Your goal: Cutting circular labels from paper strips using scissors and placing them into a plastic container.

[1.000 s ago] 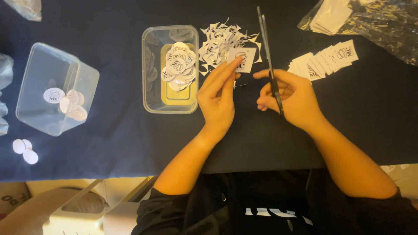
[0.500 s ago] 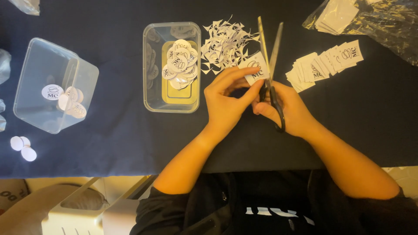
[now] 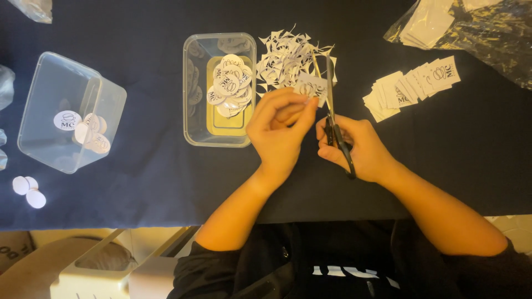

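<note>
My left hand [image 3: 280, 130] pinches a small white printed paper piece [image 3: 313, 88] by its lower edge, holding it up over the dark cloth. My right hand [image 3: 357, 148] grips black-handled scissors [image 3: 332, 113]; the blades point away from me and are closed on the paper's right side. Just beyond the paper lies a heap of white paper scraps [image 3: 288, 61]. To the left of my left hand stands a clear rectangular tub [image 3: 191, 124] holding several round white cut-outs [image 3: 230, 83].
A fanned row of square printed papers [image 3: 413, 86] lies right of the scissors. A clear plastic bag [image 3: 476, 27] with more paper sits far right. A tilted clear tub [image 3: 111, 116] with a few discs is at left, loose discs [image 3: 27, 191] near the table [image 3: 155, 182] edge.
The scissor blades, spread apart half a second ago, have closed on the paper. My left hand has stayed at the paper, fingers shifting slightly.
</note>
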